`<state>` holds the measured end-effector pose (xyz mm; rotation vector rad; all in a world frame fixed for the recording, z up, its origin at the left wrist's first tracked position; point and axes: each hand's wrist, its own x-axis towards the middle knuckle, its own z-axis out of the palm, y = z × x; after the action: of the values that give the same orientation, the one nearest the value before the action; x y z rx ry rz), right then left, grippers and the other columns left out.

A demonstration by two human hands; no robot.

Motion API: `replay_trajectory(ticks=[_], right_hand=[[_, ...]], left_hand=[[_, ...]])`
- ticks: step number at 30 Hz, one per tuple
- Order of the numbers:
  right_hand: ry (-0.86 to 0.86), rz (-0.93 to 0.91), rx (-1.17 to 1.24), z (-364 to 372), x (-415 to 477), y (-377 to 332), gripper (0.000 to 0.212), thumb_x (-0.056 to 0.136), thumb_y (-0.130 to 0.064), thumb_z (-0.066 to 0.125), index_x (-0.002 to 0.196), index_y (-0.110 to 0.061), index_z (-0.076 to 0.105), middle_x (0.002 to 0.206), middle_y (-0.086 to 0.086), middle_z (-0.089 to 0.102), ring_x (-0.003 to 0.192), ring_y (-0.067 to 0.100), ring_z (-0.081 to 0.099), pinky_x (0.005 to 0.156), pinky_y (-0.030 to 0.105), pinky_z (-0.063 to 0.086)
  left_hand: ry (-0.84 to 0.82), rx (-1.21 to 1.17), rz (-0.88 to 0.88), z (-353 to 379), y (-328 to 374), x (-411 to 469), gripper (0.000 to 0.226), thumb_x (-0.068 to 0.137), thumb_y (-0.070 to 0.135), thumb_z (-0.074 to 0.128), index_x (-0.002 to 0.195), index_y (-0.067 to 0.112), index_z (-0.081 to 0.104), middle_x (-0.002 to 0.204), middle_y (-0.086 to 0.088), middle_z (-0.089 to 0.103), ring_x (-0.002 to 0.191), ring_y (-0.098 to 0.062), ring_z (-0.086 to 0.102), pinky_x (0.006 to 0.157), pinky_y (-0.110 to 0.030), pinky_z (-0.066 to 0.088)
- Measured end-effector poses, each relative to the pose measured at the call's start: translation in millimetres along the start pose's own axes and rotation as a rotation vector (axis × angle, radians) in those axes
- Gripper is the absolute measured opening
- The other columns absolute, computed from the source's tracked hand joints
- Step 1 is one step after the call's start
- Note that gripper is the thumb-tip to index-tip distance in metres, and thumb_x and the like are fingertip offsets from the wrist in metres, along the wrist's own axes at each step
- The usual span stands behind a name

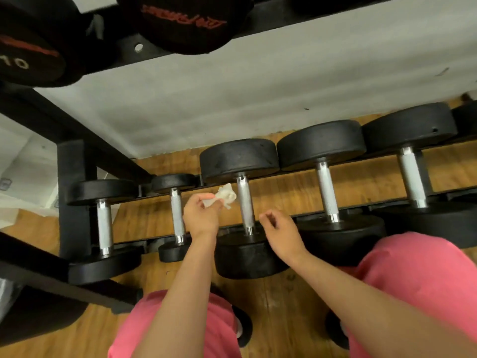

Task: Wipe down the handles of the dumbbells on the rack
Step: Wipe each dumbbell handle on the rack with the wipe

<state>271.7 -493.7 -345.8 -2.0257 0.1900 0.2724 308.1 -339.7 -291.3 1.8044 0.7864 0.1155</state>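
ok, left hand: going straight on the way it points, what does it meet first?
Probably the handle of the third dumbbell from the left: the left hand points up-right, and the wipe it pinches is just beside it. Depth unclear; it could pass above.

Bare-armed person in plain coral-pink cloth legwear (418, 280) and black round-toed shoes (246, 329).
The pink cloth is smooth and unpatterned over both legs; whether it is trousers or shorts cannot be told. Both forearms are uncovered down to the left hand (202, 215) and right hand (281, 233). The left shoe shows a pale strip beside the pink cloth.
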Motion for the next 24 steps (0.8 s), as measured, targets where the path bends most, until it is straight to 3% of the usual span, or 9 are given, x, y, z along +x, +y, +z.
replay_trajectory(ticks=[3,7,10,14,18,22,24], right_hand=[[-0.005,-0.091,-0.278,7.5,-3.7,6.3,0.033,0.101,-0.037,0.042,0.111,-0.016,0.065,0.107,0.000,0.064,0.106,0.017,0.053,0.089,0.033,0.042],[-0.049,-0.181,-0.352,4.7,2.2,7.5,0.059,0.095,-0.057,0.025,0.110,-0.018,0.067,0.105,-0.004,0.063,0.105,0.014,0.055,0.082,0.030,0.045],[-0.038,-0.192,-0.362,6.4,1.8,9.7,0.051,0.098,-0.051,0.029,0.106,-0.019,0.068,0.101,-0.004,0.065,0.101,0.012,0.057,0.080,0.031,0.047],[-0.014,-0.193,-0.383,8.2,2.8,10.5,0.043,0.100,-0.045,0.033,0.103,-0.019,0.068,0.099,-0.004,0.065,0.096,0.013,0.058,0.077,0.032,0.048],[-0.009,-0.176,-0.369,9.4,1.9,7.6,0.067,0.090,-0.059,0.016,0.105,-0.020,0.069,0.099,-0.006,0.065,0.095,0.011,0.058,0.076,0.030,0.048],[-0.012,-0.167,-0.368,9.3,1.6,8.2,0.058,0.094,-0.054,0.024,0.106,-0.020,0.068,0.100,-0.006,0.065,0.095,0.011,0.057,0.074,0.028,0.045],[-0.006,-0.168,-0.369,9.7,1.7,8.3,0.066,0.089,-0.058,0.016,0.104,-0.020,0.068,0.098,-0.008,0.064,0.093,0.009,0.057,0.071,0.025,0.041]], left_hand=[[0.078,0.067,0.032,18.7,-5.0,16.9,0.018,0.084,0.005,0.072,0.091,0.016,0.060,0.087,0.007,0.058,0.083,-0.009,0.057,0.066,-0.015,0.042],[0.067,0.092,0.136,44.3,-10.6,34.0,0.017,0.082,0.010,0.074,0.080,0.018,0.059,0.087,-0.001,0.065,0.082,-0.016,0.062,0.070,-0.020,0.049],[0.041,0.083,0.154,61.6,-18.2,35.9,0.022,0.079,0.016,0.078,0.071,0.025,0.059,0.090,-0.006,0.068,0.081,-0.018,0.064,0.079,-0.035,0.055],[0.063,0.015,0.199,73.0,-24.3,27.5,0.010,0.084,0.017,0.073,0.077,0.019,0.066,0.087,-0.003,0.069,0.081,-0.013,0.062,0.075,-0.025,0.051],[0.116,-0.299,0.070,70.8,-27.9,23.4,0.026,0.093,0.005,0.054,0.077,0.020,0.069,0.082,0.001,0.070,0.086,-0.015,0.067,0.081,-0.028,0.052],[0.103,-0.325,0.043,75.3,-24.6,18.7,0.019,0.085,-0.002,0.067,0.087,0.017,0.069,0.086,0.003,0.069,0.083,-0.006,0.066,0.077,-0.017,0.052],[0.102,-0.361,0.011,79.8,-23.0,21.1,0.019,0.083,0.000,0.072,0.087,0.018,0.067,0.086,0.003,0.069,0.082,-0.006,0.066,0.073,-0.014,0.052]])
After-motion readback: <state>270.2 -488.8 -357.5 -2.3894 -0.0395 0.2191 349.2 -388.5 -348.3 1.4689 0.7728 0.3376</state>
